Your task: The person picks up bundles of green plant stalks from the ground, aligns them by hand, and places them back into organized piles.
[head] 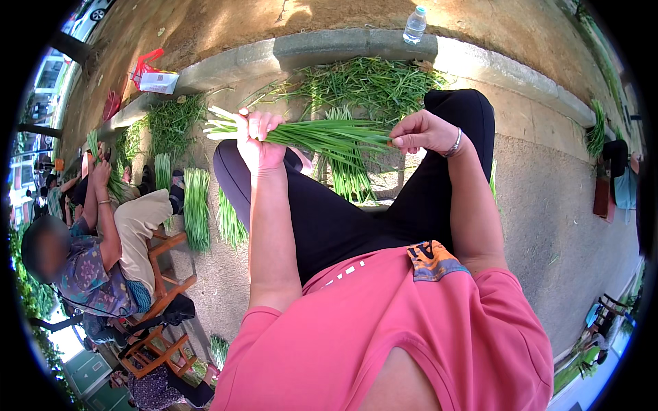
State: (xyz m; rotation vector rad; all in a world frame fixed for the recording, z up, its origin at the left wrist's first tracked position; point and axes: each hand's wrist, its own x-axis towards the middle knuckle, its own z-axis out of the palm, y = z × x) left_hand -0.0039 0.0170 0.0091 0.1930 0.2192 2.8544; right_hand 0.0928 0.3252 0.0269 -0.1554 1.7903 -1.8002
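My left hand [262, 138] is closed around a bunch of garlic chives [324, 134], near its pale stem ends. The green leaves stretch sideways above my lap. At their tips is my right hand [424, 133], thumb and forefinger pinched together on the leaf ends. It has a bracelet at the wrist. Below the bunch, between my knees, more garlic chives [349, 177] lie in a neat pile, partly covered by the held leaves. A heap of loose green trimmings [360, 87] spreads beyond my knees against the curb.
A stone curb [329, 49] crosses ahead, with a water bottle [415, 25] standing on it. To the left are a red plastic bag [146, 64], laid-out chive bundles [197, 210] and a seated person [97, 267] handling chives. An orange-brown wooden chair [159, 354] stands lower left.
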